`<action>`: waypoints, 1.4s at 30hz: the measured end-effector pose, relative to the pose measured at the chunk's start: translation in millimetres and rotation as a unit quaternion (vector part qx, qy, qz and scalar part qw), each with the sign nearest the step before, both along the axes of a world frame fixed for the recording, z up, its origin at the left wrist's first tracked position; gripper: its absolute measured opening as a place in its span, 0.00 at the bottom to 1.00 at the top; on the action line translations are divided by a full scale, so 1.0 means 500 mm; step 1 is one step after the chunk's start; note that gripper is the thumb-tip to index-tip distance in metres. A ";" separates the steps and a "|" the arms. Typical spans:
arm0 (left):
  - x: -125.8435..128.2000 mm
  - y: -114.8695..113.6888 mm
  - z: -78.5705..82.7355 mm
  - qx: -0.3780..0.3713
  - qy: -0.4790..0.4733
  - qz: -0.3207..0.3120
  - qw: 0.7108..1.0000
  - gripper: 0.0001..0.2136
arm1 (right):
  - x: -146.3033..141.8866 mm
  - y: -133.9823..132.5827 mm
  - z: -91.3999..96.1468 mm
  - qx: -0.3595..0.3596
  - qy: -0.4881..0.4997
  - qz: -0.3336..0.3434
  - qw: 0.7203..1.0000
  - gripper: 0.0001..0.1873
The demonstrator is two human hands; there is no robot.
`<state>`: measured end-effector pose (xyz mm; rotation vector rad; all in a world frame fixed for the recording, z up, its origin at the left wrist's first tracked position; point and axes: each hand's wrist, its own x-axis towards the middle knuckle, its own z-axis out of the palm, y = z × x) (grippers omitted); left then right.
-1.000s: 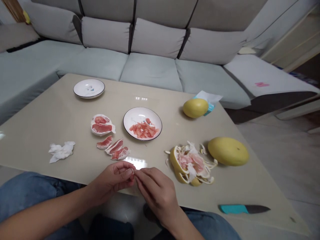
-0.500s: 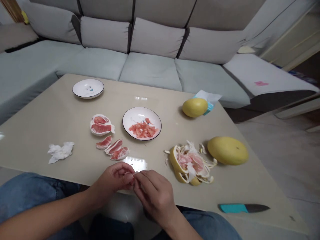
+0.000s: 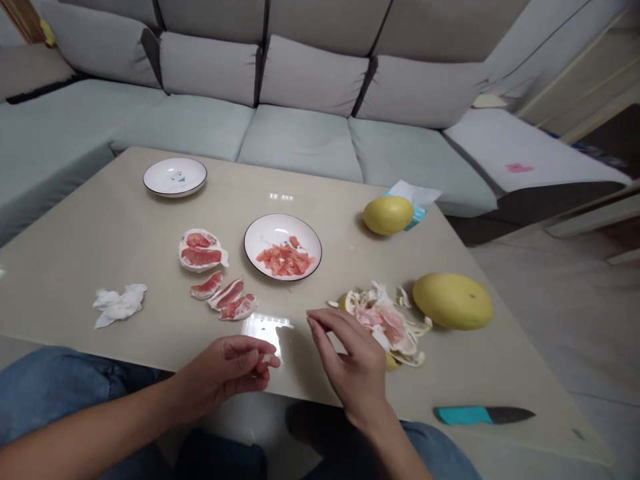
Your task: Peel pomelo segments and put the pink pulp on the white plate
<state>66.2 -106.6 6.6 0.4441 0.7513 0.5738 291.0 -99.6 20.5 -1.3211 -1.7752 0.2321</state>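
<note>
Over the table's front edge, my left hand [image 3: 233,369] is closed with a small pale-pink pomelo piece [image 3: 267,360] between thumb and fingers, mostly hidden. My right hand [image 3: 355,363] is raised above the table beside the peel, thumb and index fingertips pinched together; anything between them is too small to make out. Beyond the hands lies a white plate [image 3: 260,243] with pink pomelo pulp [image 3: 286,259] on it. Several pomelo segments [image 3: 226,293] and a partly peeled pomelo chunk [image 3: 200,250] lie left of this plate.
A peel shell heaped with scraps [image 3: 385,323] sits at right, near a whole pomelo [image 3: 453,301]. Another pomelo [image 3: 388,215] stands by a tissue pack [image 3: 419,200]. A teal-handled knife [image 3: 483,415] lies at the front right edge. Crumpled tissue [image 3: 120,305] and another plate [image 3: 175,177] are left.
My hands, together before, are now apart. The right has moved right and up with its fingertips pinched, while the left stays near its place with the pomelo piece.
</note>
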 end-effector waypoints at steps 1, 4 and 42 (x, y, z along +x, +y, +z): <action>-0.002 0.003 0.002 -0.003 -0.002 0.001 1.000 0.11 | 0.004 0.003 -0.006 -0.006 -0.009 -0.001 1.000 0.09; -0.003 0.010 0.004 -0.001 0.005 0.008 1.000 0.13 | 0.016 0.010 -0.026 -0.031 -0.054 0.002 0.998 0.13; 0.000 0.004 0.007 0.506 0.254 0.008 0.824 0.10 | -0.084 -0.056 0.006 -0.008 -0.001 0.135 0.991 0.10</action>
